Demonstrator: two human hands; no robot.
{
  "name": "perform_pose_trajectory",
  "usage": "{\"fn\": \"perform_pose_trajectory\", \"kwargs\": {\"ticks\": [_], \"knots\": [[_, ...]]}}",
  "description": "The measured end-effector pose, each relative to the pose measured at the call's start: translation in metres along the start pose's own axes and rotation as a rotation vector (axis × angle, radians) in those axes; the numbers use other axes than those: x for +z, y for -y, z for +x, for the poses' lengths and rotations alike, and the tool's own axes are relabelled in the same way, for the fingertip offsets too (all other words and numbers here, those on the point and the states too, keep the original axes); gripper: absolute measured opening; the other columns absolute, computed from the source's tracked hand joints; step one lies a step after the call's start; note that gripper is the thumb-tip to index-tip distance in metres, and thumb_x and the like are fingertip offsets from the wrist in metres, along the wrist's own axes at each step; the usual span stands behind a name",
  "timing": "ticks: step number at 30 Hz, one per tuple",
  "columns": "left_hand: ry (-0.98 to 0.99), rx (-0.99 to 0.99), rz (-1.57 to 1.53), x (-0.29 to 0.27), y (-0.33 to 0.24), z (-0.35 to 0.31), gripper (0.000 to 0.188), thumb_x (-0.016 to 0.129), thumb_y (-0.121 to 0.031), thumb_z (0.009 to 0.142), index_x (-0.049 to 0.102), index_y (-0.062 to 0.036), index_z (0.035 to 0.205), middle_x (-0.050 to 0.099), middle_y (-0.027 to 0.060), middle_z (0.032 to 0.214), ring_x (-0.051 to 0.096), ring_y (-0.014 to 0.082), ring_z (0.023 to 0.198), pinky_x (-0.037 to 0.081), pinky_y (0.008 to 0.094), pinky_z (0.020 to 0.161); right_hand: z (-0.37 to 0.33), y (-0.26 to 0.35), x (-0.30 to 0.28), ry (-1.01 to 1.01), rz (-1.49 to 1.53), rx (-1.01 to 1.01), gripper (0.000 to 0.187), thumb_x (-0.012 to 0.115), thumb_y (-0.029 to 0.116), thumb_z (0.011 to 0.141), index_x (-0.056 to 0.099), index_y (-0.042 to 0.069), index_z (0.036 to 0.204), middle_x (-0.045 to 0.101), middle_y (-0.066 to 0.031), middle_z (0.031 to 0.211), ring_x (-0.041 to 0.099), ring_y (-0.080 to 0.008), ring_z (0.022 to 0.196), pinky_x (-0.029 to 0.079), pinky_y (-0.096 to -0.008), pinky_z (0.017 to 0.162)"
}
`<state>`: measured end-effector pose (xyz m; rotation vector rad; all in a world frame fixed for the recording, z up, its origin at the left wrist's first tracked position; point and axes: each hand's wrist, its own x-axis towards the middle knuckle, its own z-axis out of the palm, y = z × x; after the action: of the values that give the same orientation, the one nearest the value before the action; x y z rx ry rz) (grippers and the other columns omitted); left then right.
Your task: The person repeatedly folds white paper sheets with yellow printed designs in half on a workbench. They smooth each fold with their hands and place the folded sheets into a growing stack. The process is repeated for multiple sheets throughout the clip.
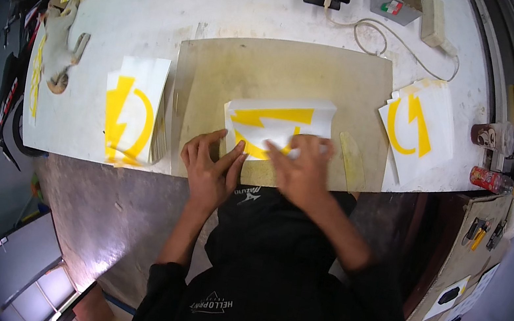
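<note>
so, the work looks to be somewhere in its middle. one white sheet with a yellow lightning-bolt sticker (275, 125) lies on the tan mat (217, 68), near its front edge. the left hand (210, 165) rests flat with fingers spread, pinning the sheet's lower left corner. the right hand (300, 163) presses on the lower right part; it is blurred, so i cannot tell whether its fingers pinch something small or just rub. a stack of like sheets (134, 109) sits left of the mat and another stack (418, 128) to its right, so some pieces seem handled and others waiting, though which is which isn't clear. a pale strip (351, 161) lies just beside the right hand.
</note>
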<state>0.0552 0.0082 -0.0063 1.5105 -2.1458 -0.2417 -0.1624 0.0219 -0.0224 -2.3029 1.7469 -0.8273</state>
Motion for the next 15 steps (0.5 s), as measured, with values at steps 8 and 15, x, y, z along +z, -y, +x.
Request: {"fn": "perform_pose_trajectory", "kwargs": {"ticks": [8, 15], "knots": [[0.008, 0.021, 0.045, -0.002, -0.013, 0.002, 0.036, 0.079, -0.010, 0.081, 0.080, -0.0156, 0.116, 0.066, 0.0121, 0.129, 0.053, 0.0328, 0.124, 0.035, 0.0481, 0.109, -0.024, -0.053, -0.061, -0.036, -0.143, 0.150, 0.034, 0.082, 0.020, 0.084, 0.080, 0.022, 0.117, 0.055, -0.0057, 0.096, 0.052, -0.0245, 0.096, 0.030, -0.0475, 0.092], [0.121, 0.257, 0.083, 0.011, -0.023, 0.000, 0.051, 0.073, -0.006, 0.073, 0.074, -0.0118, 0.123, 0.068, 0.0000, 0.124, 0.063, 0.0197, 0.109, 0.035, 0.0521, 0.115, 0.057, -0.003, -0.053, -0.156, 0.045, -0.078, 0.036, 0.080, 0.019, 0.086, 0.076, 0.010, 0.121, 0.065, -0.0098, 0.113, 0.059, -0.0283, 0.105, 0.039, -0.0498, 0.101]]}}
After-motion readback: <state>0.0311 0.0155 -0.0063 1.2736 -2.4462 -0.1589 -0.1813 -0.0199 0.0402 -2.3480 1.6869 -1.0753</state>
